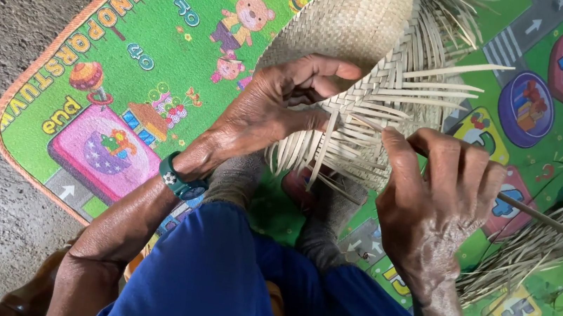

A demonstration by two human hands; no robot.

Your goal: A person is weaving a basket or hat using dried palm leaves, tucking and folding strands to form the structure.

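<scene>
The left hand (pixel 273 104) is curled over the unfinished edge of a woven piece (pixel 353 25), thumb and fingers pinching a few of its loose strips (pixel 437 91) against the weave. The right hand (pixel 440 190) is closed in a loose fist around a thin stick (pixel 536 215) that runs out past the knuckles toward the right, its forefinger stretched forward onto the strips where the two hands meet. The piece sits just above the person's knees, over the middle of a play mat (pixel 132 42), its finished, tightly plaited part rising toward the mat's far edge and its free ends fanning out to the right. It looks light and springy: the plaited part should hold its shape, while the single strips look thin, dry and likely to crease or split if bent sharply, so the safer hold is on the dense weave near the working edge, not on the loose ends. A dark green watch (pixel 176 180) is on the left wrist, and blue trousers (pixel 225 279) fill the bottom of the view. A bundle of loose fibres (pixel 554 245) lies on the mat toward its right edge. The mat is bright green with cartoon pictures and an orange border, and it lies on a rough grey floor (pixel 1 77), bare to the left.
</scene>
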